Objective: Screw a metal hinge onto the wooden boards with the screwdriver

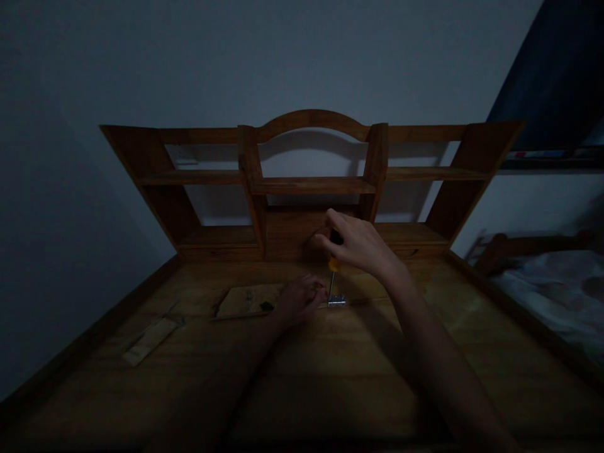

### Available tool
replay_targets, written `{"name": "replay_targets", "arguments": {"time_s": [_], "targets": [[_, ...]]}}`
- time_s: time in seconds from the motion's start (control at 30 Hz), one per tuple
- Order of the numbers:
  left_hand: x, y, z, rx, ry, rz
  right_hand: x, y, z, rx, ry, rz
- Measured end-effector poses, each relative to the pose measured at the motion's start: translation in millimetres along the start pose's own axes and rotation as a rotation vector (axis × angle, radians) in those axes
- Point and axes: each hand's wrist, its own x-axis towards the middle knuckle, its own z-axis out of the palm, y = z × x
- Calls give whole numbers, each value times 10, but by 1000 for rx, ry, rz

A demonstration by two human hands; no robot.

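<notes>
My right hand is closed around a screwdriver with a black and orange handle. Its thin shaft points down, and the tip meets a small shiny metal piece, possibly a hinge, on the wooden desk. Left of it, my left hand lies low over the right end of a flat, pale wooden board. The left fingers are curled together close to the metal piece; what they pinch is hidden in the dim light. A small dark patch shows on the board beside that hand.
A small wooden strip with a thin rod-like item lies on the desk at left. Behind stands a wooden shelf unit against the wall. A bed with pale bedding is beyond the desk's right edge.
</notes>
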Motion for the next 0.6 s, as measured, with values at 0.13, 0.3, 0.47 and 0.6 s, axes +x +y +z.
{"name": "replay_targets", "arguments": {"time_s": [0.13,0.3,0.47,0.6], "targets": [[0,-10,16,-13,7,-14,0,15,-2,25,-21,-8],[-1,5,1,-37,12,-22,-10,4,-16,31,-39,10],[6,31,-34,-45,18,-25,-19,0,-25,33,-44,-13],[7,23,-14,-39,3,-25,-20,-1,-15,75,-48,-1]]}}
